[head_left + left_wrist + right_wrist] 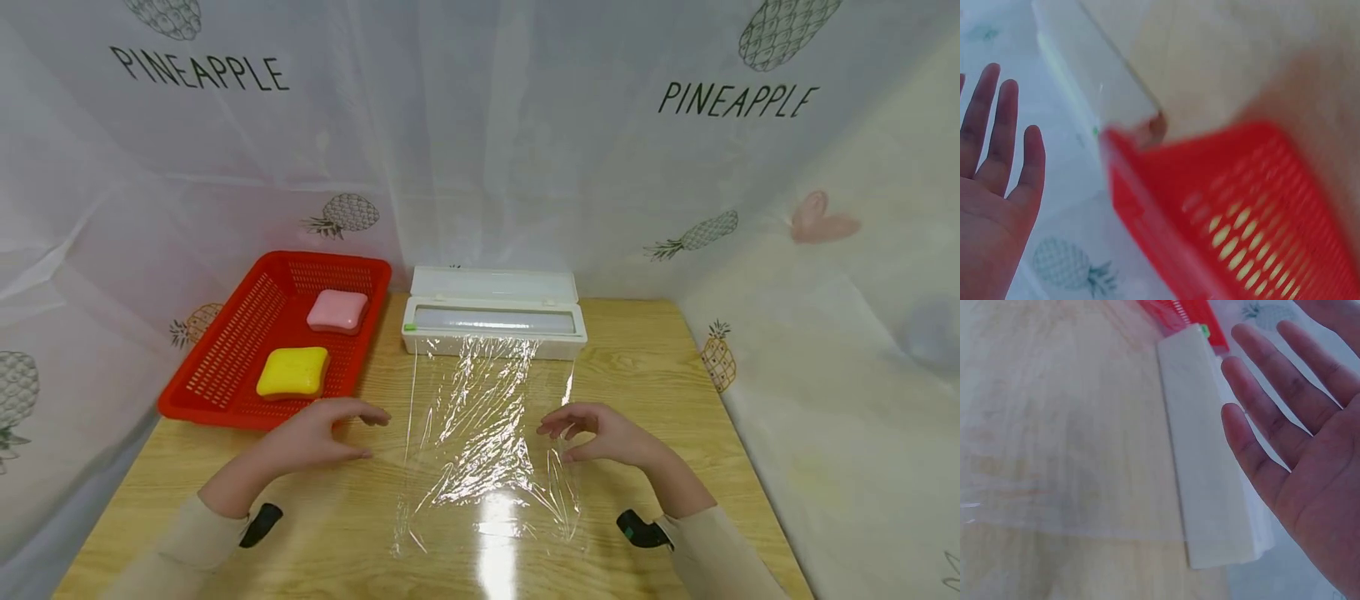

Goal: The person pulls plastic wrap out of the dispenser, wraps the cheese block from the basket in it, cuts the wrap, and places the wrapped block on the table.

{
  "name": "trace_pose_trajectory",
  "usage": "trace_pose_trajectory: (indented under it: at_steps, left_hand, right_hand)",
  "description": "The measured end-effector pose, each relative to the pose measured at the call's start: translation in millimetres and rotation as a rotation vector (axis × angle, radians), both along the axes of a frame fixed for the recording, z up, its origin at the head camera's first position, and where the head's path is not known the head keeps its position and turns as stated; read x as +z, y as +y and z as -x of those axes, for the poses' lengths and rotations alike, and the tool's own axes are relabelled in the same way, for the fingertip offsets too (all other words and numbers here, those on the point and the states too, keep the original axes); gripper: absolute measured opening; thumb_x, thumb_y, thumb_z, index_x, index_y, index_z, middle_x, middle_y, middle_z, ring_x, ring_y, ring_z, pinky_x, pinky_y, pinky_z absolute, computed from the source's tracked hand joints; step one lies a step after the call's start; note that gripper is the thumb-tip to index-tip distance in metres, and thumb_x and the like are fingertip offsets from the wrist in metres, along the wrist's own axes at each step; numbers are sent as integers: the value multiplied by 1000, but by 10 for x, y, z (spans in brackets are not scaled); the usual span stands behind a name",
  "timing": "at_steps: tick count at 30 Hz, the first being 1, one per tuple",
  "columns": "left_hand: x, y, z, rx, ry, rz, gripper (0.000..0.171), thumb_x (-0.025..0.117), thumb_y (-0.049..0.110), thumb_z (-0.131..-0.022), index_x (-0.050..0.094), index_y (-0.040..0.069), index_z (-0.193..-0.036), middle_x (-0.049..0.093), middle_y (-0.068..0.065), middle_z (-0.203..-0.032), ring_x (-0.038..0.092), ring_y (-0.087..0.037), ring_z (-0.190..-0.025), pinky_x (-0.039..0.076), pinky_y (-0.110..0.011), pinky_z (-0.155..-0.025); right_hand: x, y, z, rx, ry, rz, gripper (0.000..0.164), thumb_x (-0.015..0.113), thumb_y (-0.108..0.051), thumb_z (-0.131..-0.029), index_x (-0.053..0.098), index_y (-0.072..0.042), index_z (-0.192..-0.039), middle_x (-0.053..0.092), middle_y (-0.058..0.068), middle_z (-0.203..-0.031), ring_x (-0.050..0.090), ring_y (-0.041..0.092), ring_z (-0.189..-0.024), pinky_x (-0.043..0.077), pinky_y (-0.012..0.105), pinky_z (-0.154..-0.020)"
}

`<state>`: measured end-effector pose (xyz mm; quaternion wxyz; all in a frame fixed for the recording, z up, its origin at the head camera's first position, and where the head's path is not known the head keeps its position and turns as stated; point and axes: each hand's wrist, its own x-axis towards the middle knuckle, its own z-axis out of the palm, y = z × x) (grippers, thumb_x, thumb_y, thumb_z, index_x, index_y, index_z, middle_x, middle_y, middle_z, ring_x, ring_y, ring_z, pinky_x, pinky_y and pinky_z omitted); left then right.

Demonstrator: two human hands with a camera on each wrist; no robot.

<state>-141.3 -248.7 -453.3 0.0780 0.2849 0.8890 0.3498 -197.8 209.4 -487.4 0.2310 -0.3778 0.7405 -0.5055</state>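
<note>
A sheet of clear plastic wrap (pixel 480 433) stretches over the table toward me from a white dispenser box (pixel 495 345), whose lid stands raised at the back. Inside the box lies the roll of wrap (pixel 495 321). My left hand (pixel 322 433) hovers left of the sheet, close by the red basket's near corner, fingers loosely bent and holding nothing. On the other side, my right hand (pixel 603 433) is over the sheet's right edge, its fingers relaxed and apart. Both wrist views show an empty palm with spread fingers.
At the left stands a red plastic basket (pixel 171 402) holding a yellow sponge (pixel 292 371) and a pink sponge (pixel 337 310). A small green piece (pixel 410 327) sits at the box's left end. Pineapple-printed cloth (pixel 480 150) hangs behind and along the sides of the wooden table (pixel 637 350).
</note>
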Motion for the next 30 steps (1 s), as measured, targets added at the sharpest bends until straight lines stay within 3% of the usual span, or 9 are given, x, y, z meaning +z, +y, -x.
trace_pose_trajectory:
  at_steps: [7,13,17,24,30]
  left_hand:
    - [317,-224,220,147,65,118,47,83,19,-78,67,13,-122,65,2,-118,57,-24,-111,47,-49,-95]
    - [424,-532,340,227,30,135,47,82,26,-81,66,13,-123,65,-2,-117,57,-26,-109,47,-52,-92]
    - [440,-723,414,246,1,182,53,81,37,-79,65,15,-124,64,-4,-117,57,-26,-106,49,-51,-89]
    - [353,-954,603,176,15,294,54,82,24,-79,63,5,-126,63,-13,-119,59,-31,-103,51,-50,-84]
    - [246,-1071,771,164,-60,382,62,83,28,-77,59,4,-129,62,-15,-120,58,-35,-105,50,-52,-86]
  right_hand:
    - [239,-209,167,-24,83,-26,50,76,-9,-85,57,-1,-131,64,11,-122,59,29,-111,48,48,-90]
    - [367,-432,279,-33,106,-23,52,77,-7,-83,57,-3,-131,64,9,-123,59,28,-113,44,56,-94]
    - [406,-585,331,-34,126,-29,51,78,-8,-83,59,-5,-130,64,8,-123,58,25,-114,42,57,-96]
    - [374,-837,382,4,161,-12,52,80,-14,-81,61,-6,-129,64,5,-124,57,25,-115,43,56,-95]
    - [289,-1026,376,12,142,20,54,82,-10,-79,60,-2,-128,63,10,-125,56,31,-114,43,57,-95]
